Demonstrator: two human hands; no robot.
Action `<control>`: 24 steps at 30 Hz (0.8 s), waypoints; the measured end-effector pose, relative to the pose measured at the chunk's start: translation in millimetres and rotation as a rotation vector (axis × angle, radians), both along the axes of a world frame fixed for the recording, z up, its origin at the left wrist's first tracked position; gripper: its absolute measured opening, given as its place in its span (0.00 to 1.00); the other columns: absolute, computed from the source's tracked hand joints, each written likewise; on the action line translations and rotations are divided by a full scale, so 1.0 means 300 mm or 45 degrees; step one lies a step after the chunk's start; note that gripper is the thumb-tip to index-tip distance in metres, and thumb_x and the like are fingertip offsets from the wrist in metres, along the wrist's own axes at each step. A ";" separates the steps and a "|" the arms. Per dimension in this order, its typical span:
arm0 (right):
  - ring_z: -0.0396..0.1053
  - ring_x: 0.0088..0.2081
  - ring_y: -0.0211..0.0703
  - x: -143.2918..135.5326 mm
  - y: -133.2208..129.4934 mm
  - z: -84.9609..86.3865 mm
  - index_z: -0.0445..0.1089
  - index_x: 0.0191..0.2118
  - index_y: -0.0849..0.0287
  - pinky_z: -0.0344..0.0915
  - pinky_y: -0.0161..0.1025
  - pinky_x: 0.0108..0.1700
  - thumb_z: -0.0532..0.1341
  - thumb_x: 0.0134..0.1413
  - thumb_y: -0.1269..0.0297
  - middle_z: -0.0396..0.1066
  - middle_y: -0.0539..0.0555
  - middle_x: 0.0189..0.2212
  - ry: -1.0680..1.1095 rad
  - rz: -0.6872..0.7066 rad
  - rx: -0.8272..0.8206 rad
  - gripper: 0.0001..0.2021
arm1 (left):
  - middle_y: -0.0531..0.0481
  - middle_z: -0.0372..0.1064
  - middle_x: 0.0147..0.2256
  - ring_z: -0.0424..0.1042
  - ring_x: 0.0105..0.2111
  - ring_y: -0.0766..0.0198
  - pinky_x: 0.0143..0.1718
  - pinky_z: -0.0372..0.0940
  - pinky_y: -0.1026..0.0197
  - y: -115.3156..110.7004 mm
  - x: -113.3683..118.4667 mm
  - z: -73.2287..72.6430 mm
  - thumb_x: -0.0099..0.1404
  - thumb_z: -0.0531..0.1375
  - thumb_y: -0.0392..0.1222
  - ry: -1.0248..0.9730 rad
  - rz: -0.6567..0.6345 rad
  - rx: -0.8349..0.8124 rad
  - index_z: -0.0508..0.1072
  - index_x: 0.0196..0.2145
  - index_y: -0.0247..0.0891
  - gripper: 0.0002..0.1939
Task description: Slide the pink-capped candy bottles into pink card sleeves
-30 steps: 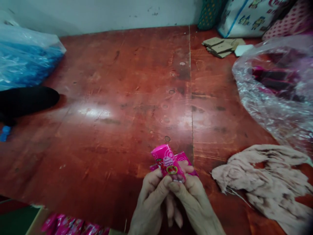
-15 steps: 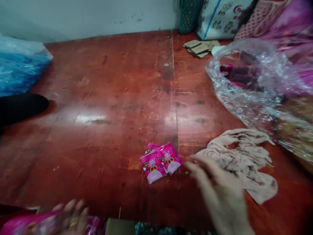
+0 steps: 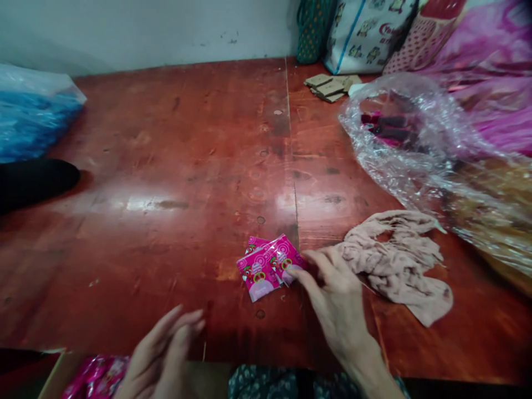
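Several flat pink packets (image 3: pixel 260 273) with printed pictures lie overlapped on the red-brown wooden tabletop (image 3: pixel 187 144). My right hand (image 3: pixel 336 299) is at their right side, its thumb over the lower right corner and its fingertips by the right edge. Thumb and fingers are apart, and the packets lie flat. My left hand (image 3: pixel 164 352), somewhat blurred, hovers over the table's front edge with fingers stretched and nothing seen in it. Below it, a box (image 3: pixel 52 377) holds more shiny pink packets (image 3: pixel 100 377).
A crumpled beige cloth (image 3: pixel 399 260) lies right of my right hand. Behind it spreads a clear plastic bag (image 3: pixel 374 160) with dark and pink items. Cardboard pieces (image 3: pixel 330 87) and a printed white bag (image 3: pixel 366 39) stand at the back. On the left are a blue-filled bag (image 3: pixel 37 122) and a black object (image 3: pixel 39 183).
My right hand has moved left to the packets' edge. My left hand has risen from the pink packets in the box and shifted right. The view has tilted slightly.
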State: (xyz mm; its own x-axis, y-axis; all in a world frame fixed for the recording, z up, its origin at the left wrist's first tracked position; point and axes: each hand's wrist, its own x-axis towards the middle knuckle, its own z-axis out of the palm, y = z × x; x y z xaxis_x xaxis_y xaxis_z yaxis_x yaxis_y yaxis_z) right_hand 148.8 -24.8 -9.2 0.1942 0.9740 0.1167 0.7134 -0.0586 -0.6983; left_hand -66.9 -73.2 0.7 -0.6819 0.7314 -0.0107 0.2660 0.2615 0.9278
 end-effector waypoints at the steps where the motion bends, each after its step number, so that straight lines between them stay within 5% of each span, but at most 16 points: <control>1: 0.65 0.33 0.43 -0.024 0.005 -0.016 0.68 0.37 0.58 0.61 0.37 0.34 0.62 0.52 0.62 0.64 0.51 0.31 -0.052 0.018 -0.034 0.08 | 0.50 0.74 0.36 0.72 0.36 0.59 0.40 0.67 0.55 0.040 0.056 -0.003 0.55 0.62 0.40 0.172 -0.216 -0.027 0.74 0.40 0.41 0.13; 4: 0.65 0.32 0.43 -0.058 0.018 -0.058 0.69 0.35 0.58 0.60 0.37 0.33 0.62 0.53 0.62 0.65 0.51 0.29 -0.146 -0.015 -0.063 0.06 | 0.43 0.69 0.46 0.64 0.49 0.51 0.50 0.60 0.47 0.145 0.165 -0.048 0.55 0.62 0.37 0.739 -0.782 0.185 0.74 0.40 0.39 0.12; 7: 0.65 0.29 0.38 -0.052 0.025 -0.068 0.68 0.31 0.58 0.58 0.35 0.31 0.62 0.53 0.65 0.66 0.48 0.27 -0.040 -0.065 -0.038 0.04 | 0.37 0.63 0.52 0.55 0.56 0.48 0.53 0.58 0.45 0.198 0.198 -0.097 0.58 0.58 0.33 0.917 -1.022 0.211 0.71 0.46 0.34 0.16; 16: 0.64 0.24 0.36 -0.043 0.033 -0.054 0.65 0.26 0.59 0.57 0.34 0.29 0.61 0.52 0.68 0.66 0.46 0.23 0.093 -0.193 -0.015 0.07 | 0.37 0.58 0.55 0.53 0.58 0.51 0.55 0.58 0.46 0.220 0.222 -0.110 0.60 0.57 0.34 0.830 -1.072 0.171 0.64 0.51 0.35 0.19; 24: 0.65 0.26 0.39 -0.036 0.038 -0.040 0.70 0.30 0.62 0.60 0.35 0.31 0.51 0.61 0.69 0.66 0.52 0.24 0.001 -0.077 0.054 0.13 | 0.40 0.59 0.55 0.54 0.58 0.53 0.55 0.57 0.47 0.250 0.234 -0.107 0.61 0.56 0.35 0.809 -1.113 0.108 0.63 0.52 0.38 0.20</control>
